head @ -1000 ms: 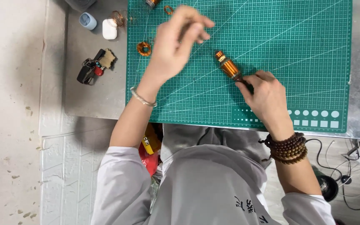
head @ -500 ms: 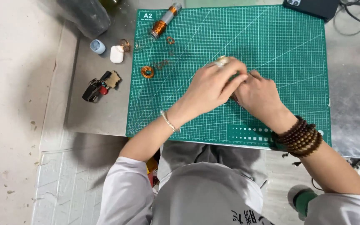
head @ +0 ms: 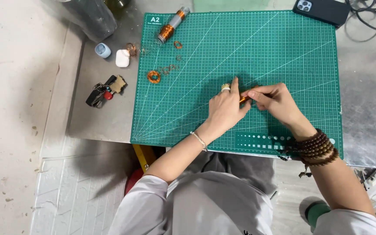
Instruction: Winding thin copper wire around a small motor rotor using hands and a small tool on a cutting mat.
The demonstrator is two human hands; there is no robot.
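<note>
A: Grey metal tabletop (head: pixel 370 126) with a green cutting mat (head: pixel 283 48) on it, concrete floor off to the side. What's in the hands?

B: Both meet mid-mat on a small orange wire-wound piece (head: pixel 244 99). The left hand (head: pixel 225 109) pinches one end, grip closed on it; the right hand (head: pixel 273 101) is closed on the other, probably to keep it steady. Finished copper coils (head: pixel 153 76) and a copper wire spool (head: pixel 170 27) sit up at the mat's far left corner, away from the hands.
</note>
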